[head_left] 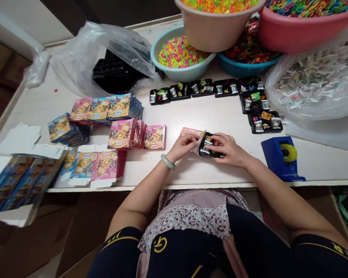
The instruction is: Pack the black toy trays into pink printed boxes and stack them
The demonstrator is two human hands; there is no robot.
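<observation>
My left hand (185, 146), with a bangle at the wrist, is closed on a pink box (188, 131) whose raised flap stands beside the tray. My right hand (227, 150) grips a small black tray (203, 150) from the right, its fingers spread over the top. Small wrapped packets and a red piece show inside that tray. The tray's left end is at the mouth of the box; how far in it sits is hidden by my fingers. A closed pink box (155, 137) lies flat to the left.
Stacked blue and pink boxes (120, 106) stand left. Several filled black trays (225, 88) form a bent row behind. Tubs of trinkets, including a pale green tub (182, 73), and a plastic bag of packets (310, 85) line the back. A blue tape dispenser (274, 158) is right.
</observation>
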